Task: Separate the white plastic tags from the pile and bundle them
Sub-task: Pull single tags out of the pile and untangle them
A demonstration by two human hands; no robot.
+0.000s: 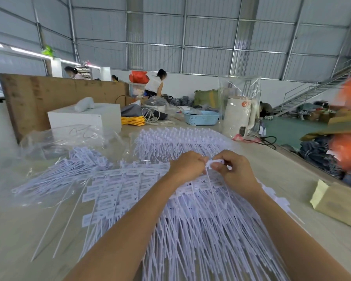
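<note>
Two bare forearms reach up from the bottom edge of the frame and meet just above its centre. Beneath them lies the pile point(201, 230) of white plastic tags, a thick fan of thin tails filling the lower middle of the table point(292, 179). At the meeting point the left hand point(187, 166) is curled tight around the gathered heads of a small bunch, while the right hand point(231, 171) pinches a white tag point(216, 162) between thumb and fingertips, its tail hanging down between the two hands. Left of centre, rows of flat tags point(114, 189) lie spread with their label ends showing, and a second heap point(180, 138) lies further up. No finished bundle is clearly visible, so the work looks barely begun: nearly all the tags remain loose and unsorted.
</note>
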